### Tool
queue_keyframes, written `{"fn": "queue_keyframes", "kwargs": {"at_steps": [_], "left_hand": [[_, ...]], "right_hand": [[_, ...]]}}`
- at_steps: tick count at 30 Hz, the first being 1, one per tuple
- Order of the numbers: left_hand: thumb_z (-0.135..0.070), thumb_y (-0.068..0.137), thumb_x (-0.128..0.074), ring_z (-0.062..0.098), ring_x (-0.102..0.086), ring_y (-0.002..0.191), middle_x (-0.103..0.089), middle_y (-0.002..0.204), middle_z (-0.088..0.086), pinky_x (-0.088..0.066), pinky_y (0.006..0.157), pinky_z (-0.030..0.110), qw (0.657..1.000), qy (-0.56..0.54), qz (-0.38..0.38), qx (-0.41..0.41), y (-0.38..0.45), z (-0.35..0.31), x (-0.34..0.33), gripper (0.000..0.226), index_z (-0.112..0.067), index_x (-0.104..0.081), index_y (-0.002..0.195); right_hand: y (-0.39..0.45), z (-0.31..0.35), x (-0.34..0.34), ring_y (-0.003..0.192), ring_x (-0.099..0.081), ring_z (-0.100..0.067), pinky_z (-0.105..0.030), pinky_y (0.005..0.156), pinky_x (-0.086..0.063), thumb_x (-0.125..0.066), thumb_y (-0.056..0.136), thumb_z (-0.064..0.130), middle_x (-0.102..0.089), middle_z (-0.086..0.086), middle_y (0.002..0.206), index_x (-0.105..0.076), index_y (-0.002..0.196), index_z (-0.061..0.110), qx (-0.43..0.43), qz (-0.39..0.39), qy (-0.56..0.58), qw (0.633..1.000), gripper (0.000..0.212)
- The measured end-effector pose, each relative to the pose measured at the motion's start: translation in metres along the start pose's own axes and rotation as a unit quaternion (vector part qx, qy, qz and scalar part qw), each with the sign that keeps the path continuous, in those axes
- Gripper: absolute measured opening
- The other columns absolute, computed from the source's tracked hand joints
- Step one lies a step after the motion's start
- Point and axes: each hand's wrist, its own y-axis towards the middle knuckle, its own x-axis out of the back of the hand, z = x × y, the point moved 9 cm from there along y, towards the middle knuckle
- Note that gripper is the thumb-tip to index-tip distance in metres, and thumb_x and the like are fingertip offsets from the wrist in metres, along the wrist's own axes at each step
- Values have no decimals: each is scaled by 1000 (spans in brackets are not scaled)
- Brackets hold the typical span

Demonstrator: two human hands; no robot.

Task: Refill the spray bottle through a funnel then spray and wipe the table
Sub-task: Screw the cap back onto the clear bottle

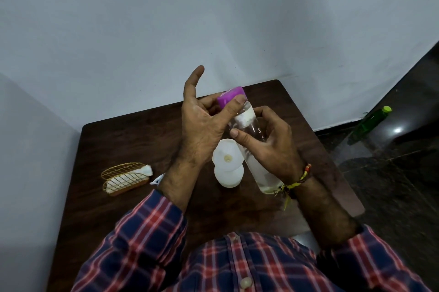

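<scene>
A clear water bottle (249,123) with a purple cap (231,96) is tilted above the dark wooden table (133,139). My right hand (270,146) grips its body. My left hand (202,120) pinches the purple cap between thumb and a finger, with the index finger stretched upward. Below the hands a white spray bottle (229,176) stands on the table with a white funnel (225,156) sitting in its neck.
A gold wire holder (123,178) with white tissues (145,170) sits at the table's left. A green bottle (370,123) stands on the dark floor to the right. Pale walls close in behind and to the left.
</scene>
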Motion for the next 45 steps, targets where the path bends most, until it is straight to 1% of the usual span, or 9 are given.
{"fn": "queue_keyframes", "kwargs": {"at_steps": [8,12,18,23,28,32,35,39,45], "left_hand": [[-29,70,-79,18,-71,97,-71,104,12,-57,77,28,996,-44,57,44,1,8,-1,102,-21,-21,153],[-60,71,-75,25,-66,111,-66,120,11,-56,90,41,998,-17,55,37,2,18,13,102,-26,-23,151],[-42,89,-68,-7,-61,95,-66,104,-10,-49,83,18,974,180,-123,65,-8,44,83,64,-20,-41,143],[-33,89,-70,9,-62,105,-64,115,0,-50,77,14,949,232,-195,89,-24,64,143,56,-21,-46,137],[-21,85,-74,17,-59,113,-62,122,5,-51,95,37,893,278,-335,113,-56,84,245,51,-15,-52,130],[-13,82,-73,23,-55,122,-58,132,10,-41,105,27,838,304,-421,169,-91,114,328,54,-10,-52,132],[-17,83,-73,24,-45,133,-47,144,12,-32,102,19,818,338,-397,244,-104,150,369,67,-8,-42,142],[-47,75,-79,29,-12,150,-14,162,14,-16,122,40,822,322,-280,378,-112,215,394,114,-6,-8,155],[-78,39,-80,34,30,144,35,155,16,14,115,56,720,441,-1,535,-137,274,396,172,-2,33,145]], "right_hand": [[-3,4,-3,84,-71,-11,-33,73,-61,-82,77,36,-70,2,97,-60,111,9,-9,-16,-31,999,49],[-2,17,1,84,-70,-5,-23,74,-59,-83,75,39,-70,3,96,-60,110,8,4,-48,-64,997,52],[0,38,-14,82,-67,3,-11,72,-54,-84,73,40,-66,13,93,-60,110,10,17,-84,-85,993,53],[5,50,-53,85,-67,-3,-18,74,-56,-83,73,44,-69,5,97,-62,109,11,16,-74,-94,993,53],[9,56,-102,86,-68,-6,-30,77,-58,-82,73,45,-70,5,98,-66,109,16,13,-50,-75,996,49],[17,60,-154,83,-66,-1,-16,74,-53,-82,75,43,-72,2,98,-67,111,11,2,-34,-57,998,51],[27,56,-201,83,-66,-2,-14,75,-51,-83,75,37,-72,1,97,-68,110,9,-12,-29,-23,999,48],[44,37,-264,91,-70,-12,-28,80,-58,-82,77,35,-73,-3,101,-68,112,5,-35,-1,15,999,48],[87,-7,-348,94,-71,-18,-44,83,-58,-84,72,33,-74,-3,101,-69,107,7,-63,49,32,996,47]]}}
